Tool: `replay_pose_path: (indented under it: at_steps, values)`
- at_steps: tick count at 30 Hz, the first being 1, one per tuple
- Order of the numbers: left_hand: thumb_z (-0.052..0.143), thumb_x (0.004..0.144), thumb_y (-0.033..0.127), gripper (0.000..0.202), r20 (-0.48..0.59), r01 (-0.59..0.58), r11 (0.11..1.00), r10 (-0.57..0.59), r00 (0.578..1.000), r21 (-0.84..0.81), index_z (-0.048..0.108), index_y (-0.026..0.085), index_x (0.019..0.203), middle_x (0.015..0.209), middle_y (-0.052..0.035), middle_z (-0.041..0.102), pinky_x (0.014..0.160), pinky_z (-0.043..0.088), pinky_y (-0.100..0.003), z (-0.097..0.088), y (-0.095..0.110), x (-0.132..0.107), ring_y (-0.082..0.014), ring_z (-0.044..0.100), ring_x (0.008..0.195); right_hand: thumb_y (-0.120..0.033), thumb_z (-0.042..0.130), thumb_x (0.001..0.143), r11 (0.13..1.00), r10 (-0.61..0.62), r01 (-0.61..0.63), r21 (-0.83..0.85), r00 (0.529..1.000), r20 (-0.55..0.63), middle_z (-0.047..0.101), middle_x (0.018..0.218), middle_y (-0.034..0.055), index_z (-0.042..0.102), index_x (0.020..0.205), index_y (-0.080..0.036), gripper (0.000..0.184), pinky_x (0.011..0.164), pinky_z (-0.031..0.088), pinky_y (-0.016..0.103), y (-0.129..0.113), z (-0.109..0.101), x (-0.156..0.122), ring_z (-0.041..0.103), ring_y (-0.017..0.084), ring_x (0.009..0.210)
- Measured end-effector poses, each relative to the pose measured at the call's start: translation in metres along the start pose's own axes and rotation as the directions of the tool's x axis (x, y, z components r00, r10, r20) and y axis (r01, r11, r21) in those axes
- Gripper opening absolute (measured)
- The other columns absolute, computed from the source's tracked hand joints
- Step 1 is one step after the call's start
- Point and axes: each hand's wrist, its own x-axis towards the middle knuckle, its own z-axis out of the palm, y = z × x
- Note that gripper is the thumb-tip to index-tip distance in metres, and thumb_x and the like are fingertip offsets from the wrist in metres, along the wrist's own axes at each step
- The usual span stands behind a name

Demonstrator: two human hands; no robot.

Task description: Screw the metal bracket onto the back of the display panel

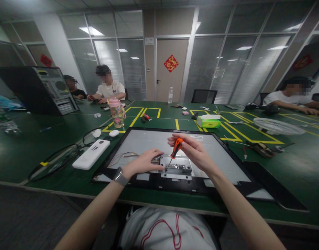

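Observation:
A flat display panel (146, 139) with a black frame lies on the green table in front of me. Near its front edge sits a metal bracket (180, 171). My right hand (194, 149) grips an orange and black screwdriver (177, 147), its shaft slanting down to the bracket's left part. My left hand (145, 161), with a watch on the wrist, rests over the panel; its thumb and fingers are apart beside the bracket, close to the screwdriver tip. Thin wires (123, 155) run across the panel left of that hand. Whether the tip sits in a screw is too small to tell.
A white power bank (91, 154) and a coiled black cable (54, 161) lie left of the panel. Behind them stand a pink-lidded bottle (117, 113) and a computer case (40, 90). A green tissue pack (208, 121) lies beyond the panel. Other people sit across the table.

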Motion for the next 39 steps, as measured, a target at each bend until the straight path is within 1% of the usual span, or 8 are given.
replay_pose_path:
  at_steps: [5, 7, 11, 17, 22, 28, 33, 39]
  values:
    - [0.070, 0.084, 0.047, 0.056, 0.004, 0.008, 1.000, -0.008, 1.000, -0.004, 0.055, 0.022, 0.132, 0.128, -0.0086, 0.057, 0.104, 0.040, -0.037, -0.0012, 0.0028, 0.0000, -0.0260, 0.054, 0.118, -0.033, 0.073, 0.081, 0.939, -0.180, 0.112, -0.326, 0.966, -0.188, 0.067, 0.093, 0.0045, 0.075, 0.098, -0.027, 0.018, 0.086, 0.052, 0.039, 0.0020, -0.0004, 0.0011, 0.064, 0.020, 0.089]
    - [0.069, 0.085, 0.048, 0.056, 0.002, 0.008, 1.000, -0.008, 1.000, -0.008, 0.055, 0.022, 0.132, 0.128, -0.0083, 0.057, 0.104, 0.040, -0.037, -0.0011, 0.0028, -0.0001, -0.0260, 0.054, 0.118, -0.034, 0.069, 0.084, 0.893, -0.236, 0.135, -0.430, 0.953, -0.191, 0.065, 0.095, 0.0050, 0.074, 0.104, -0.028, 0.022, 0.089, 0.050, 0.040, 0.0009, 0.0009, 0.0002, 0.062, 0.021, 0.092]
    - [0.069, 0.085, 0.049, 0.056, 0.005, 0.002, 1.000, -0.002, 1.000, -0.004, 0.054, 0.021, 0.132, 0.128, -0.0089, 0.056, 0.105, 0.039, -0.039, -0.0013, 0.0030, -0.0001, -0.0265, 0.053, 0.118, -0.035, 0.049, 0.096, 0.934, -0.141, 0.095, -0.344, 0.984, -0.110, 0.066, 0.112, 0.0070, 0.060, 0.130, -0.031, 0.036, 0.096, 0.048, 0.043, -0.0009, 0.0031, -0.0020, 0.064, 0.023, 0.103]
    - [0.069, 0.085, 0.050, 0.055, 0.009, 0.012, 1.000, -0.012, 1.000, -0.015, 0.055, 0.022, 0.131, 0.127, -0.0084, 0.057, 0.104, 0.040, -0.038, -0.0021, 0.0043, -0.0002, -0.0264, 0.054, 0.118, -0.035, 0.070, 0.083, 0.883, -0.257, 0.143, -0.448, 0.945, -0.205, 0.065, 0.092, 0.0052, 0.074, 0.100, -0.028, 0.019, 0.087, 0.050, 0.041, 0.0018, 0.0028, -0.0001, 0.062, 0.022, 0.090]
    - [0.069, 0.085, 0.048, 0.056, 0.007, -0.005, 1.000, 0.005, 1.000, -0.003, 0.054, 0.022, 0.133, 0.128, -0.0084, 0.056, 0.105, 0.038, -0.037, -0.0009, 0.0020, 0.0001, -0.0259, 0.053, 0.118, -0.034, 0.050, 0.096, 0.924, -0.147, 0.101, -0.369, 0.984, -0.099, 0.067, 0.112, 0.0073, 0.062, 0.126, -0.030, 0.033, 0.095, 0.048, 0.043, -0.0001, 0.0017, -0.0013, 0.065, 0.022, 0.102]
    - [0.070, 0.085, 0.047, 0.058, 0.003, -0.003, 1.000, 0.003, 1.000, 0.002, 0.054, 0.019, 0.132, 0.127, -0.0097, 0.056, 0.104, 0.039, -0.036, 0.0007, -0.0003, 0.0000, -0.0259, 0.053, 0.118, -0.034, 0.069, 0.084, 0.877, -0.269, 0.159, -0.454, 0.944, -0.189, 0.066, 0.092, 0.0049, 0.074, 0.099, -0.028, 0.017, 0.087, 0.049, 0.040, 0.0032, 0.0018, -0.0005, 0.061, 0.022, 0.091]
    - [0.069, 0.085, 0.049, 0.058, 0.005, 0.004, 1.000, -0.004, 1.000, 0.006, 0.054, 0.020, 0.133, 0.128, -0.0094, 0.056, 0.104, 0.039, -0.037, -0.0003, 0.0004, -0.0002, -0.0264, 0.053, 0.118, -0.036, 0.048, 0.097, 0.896, -0.191, 0.131, -0.425, 0.976, -0.103, 0.067, 0.103, 0.0066, 0.065, 0.124, -0.029, 0.032, 0.093, 0.047, 0.041, -0.0019, 0.0034, -0.0002, 0.062, 0.022, 0.099]
    - [0.068, 0.085, 0.051, 0.056, 0.001, 0.010, 1.000, -0.010, 1.000, -0.011, 0.055, 0.024, 0.133, 0.128, -0.0080, 0.056, 0.105, 0.039, -0.038, -0.0010, 0.0020, -0.0004, -0.0265, 0.053, 0.119, -0.037, 0.063, 0.089, 0.881, -0.240, 0.132, -0.454, 0.952, -0.189, 0.064, 0.096, 0.0055, 0.073, 0.107, -0.029, 0.023, 0.088, 0.050, 0.038, 0.0005, 0.0023, -0.0001, 0.061, 0.021, 0.093]
